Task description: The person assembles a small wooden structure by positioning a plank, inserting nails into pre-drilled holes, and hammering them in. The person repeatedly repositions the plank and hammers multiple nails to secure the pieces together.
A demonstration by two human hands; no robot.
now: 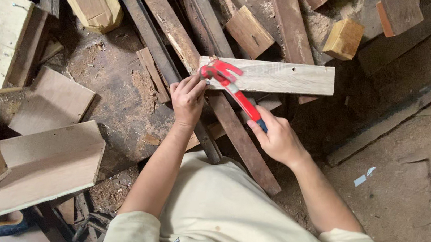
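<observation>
A pale wooden plank [285, 78] lies across darker boards at the centre. A red claw hammer [224, 74] has its head on the plank's left end, the handle running down to the right. My right hand [277, 137] grips the blue end of that handle. My left hand [187, 98] rests at the plank's left end, fingers pinched together right beside the hammer head; whether they hold a nail there is too small to tell.
Long dark boards [290, 17] and rusty strips [150, 34] run up the view. Small wood blocks [344, 39] and offcuts [249, 31] lie behind the plank. Large pale boards [44, 168] sit at left. Sawdust covers the ground; bare dirt at right.
</observation>
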